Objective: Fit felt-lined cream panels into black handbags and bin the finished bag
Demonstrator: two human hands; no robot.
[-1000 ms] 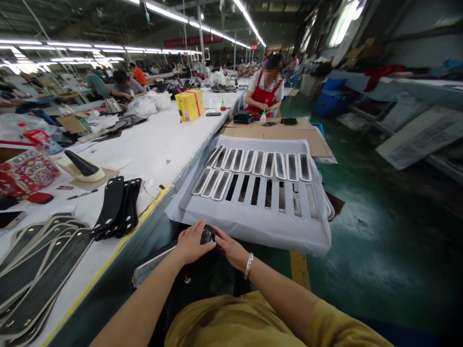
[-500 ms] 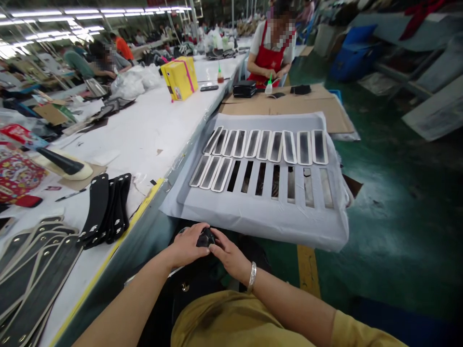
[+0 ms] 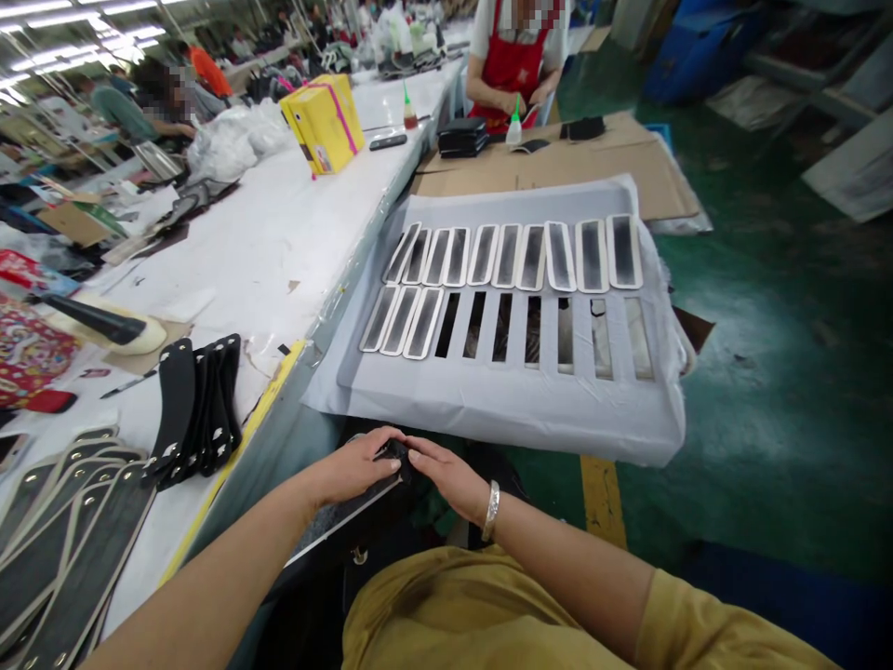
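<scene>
My left hand (image 3: 359,465) and my right hand (image 3: 450,475) meet in front of my lap, with fingertips close together. Between them is a small black piece (image 3: 394,452), mostly covered by my fingers, so its kind is hard to make out. The fingers of both hands are closed around it. Beneath my left forearm runs a dark panel with a pale edge (image 3: 341,523); whether it joins the black piece, I cannot tell. Just beyond my hands is a grey cloth-covered rack (image 3: 446,405) with slots and rows of dark, white-edged strips (image 3: 531,258).
A white table (image 3: 272,261) on the left bears black straps (image 3: 174,400), grey pale-edged straps (image 3: 76,549), a black-handled tool (image 3: 90,318) and a yellow box (image 3: 325,126). Beyond the rack, a person in a red apron (image 3: 516,65) works by a cardboard sheet (image 3: 488,177) with a green-tipped bottle (image 3: 514,130).
The view has tipped downward a little. My hands stay together around the black piece, turned slightly, and more of the pale-edged panel under my left forearm shows.
</scene>
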